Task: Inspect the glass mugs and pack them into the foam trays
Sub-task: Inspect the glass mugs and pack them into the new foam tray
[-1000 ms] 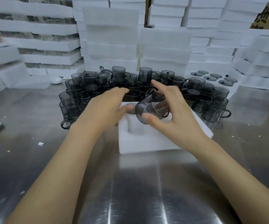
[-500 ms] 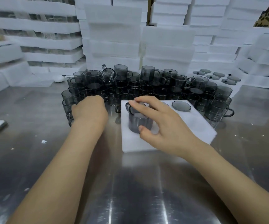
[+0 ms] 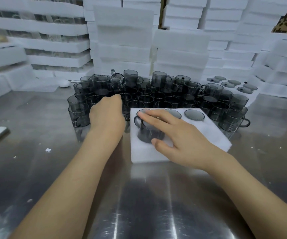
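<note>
The step in hand appears to be packing: a smoked-glass mug (image 3: 148, 132) stands upright in the near-left pocket of the white foam tray (image 3: 199, 137), only partly sunk, its handle pointing left. The right hand (image 3: 175, 137) lies over it, straight fingers (image 3: 149, 117) flat across the rim and the thumb against the near wall, so it presses rather than grips. Two more pockets along the tray's far edge already show dark glass rounds; whether these are mugs or lids I cannot tell.

The left hand (image 3: 107, 116) reaches into the cluster of loose mugs (image 3: 156, 94) just behind and left of the tray on the steel counter (image 3: 139, 204). Its fingers are hidden behind the knuckles, so I cannot tell whether they are apart or clamped on a mug.

The next move likely calls for an even downward push to seat the mug flush, while the left hand lifts out a fresh mug for inspection without knocking its neighbours.
</note>
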Demonstrator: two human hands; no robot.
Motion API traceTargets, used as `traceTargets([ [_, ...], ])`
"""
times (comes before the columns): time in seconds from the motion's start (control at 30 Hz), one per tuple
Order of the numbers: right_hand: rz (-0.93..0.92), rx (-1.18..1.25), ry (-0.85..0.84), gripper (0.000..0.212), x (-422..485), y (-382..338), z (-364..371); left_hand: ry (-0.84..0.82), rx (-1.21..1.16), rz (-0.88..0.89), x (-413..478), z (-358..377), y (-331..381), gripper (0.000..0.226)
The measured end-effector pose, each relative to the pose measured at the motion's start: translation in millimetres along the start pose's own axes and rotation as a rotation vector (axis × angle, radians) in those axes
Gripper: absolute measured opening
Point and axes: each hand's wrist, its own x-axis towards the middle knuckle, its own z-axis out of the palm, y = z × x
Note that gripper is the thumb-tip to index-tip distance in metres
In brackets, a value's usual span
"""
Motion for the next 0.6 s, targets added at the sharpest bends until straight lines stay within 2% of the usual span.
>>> traceTargets([
  [0.13, 0.013, -0.035, 0.059, 0.063, 3, -4, 3, 0.119, -0.075, 0.038, 2, 0, 2, 0.045],
  [0.3, 0.093, -0.195, 0.067, 0.063, 6, -15, 11, 0.214, -0.184, 0.106, 0, 0, 5, 0.053],
  [0.43, 0.053, -0.304, -0.091, 0.065, 1, -14, 12, 0.278, -0.237, 0.174, 2, 1, 7, 0.062],
  [0.5, 0.037, -0.314, -0.206, 0.078, -1, -9, 12, 0.301, -0.247, 0.211, 4, 1, 9, 0.063],
  [0.6, 0.002, -0.268, -0.234, 0.086, 0, -5, 11, 0.310, -0.259, 0.268, 4, 4, 13, 0.068],
])
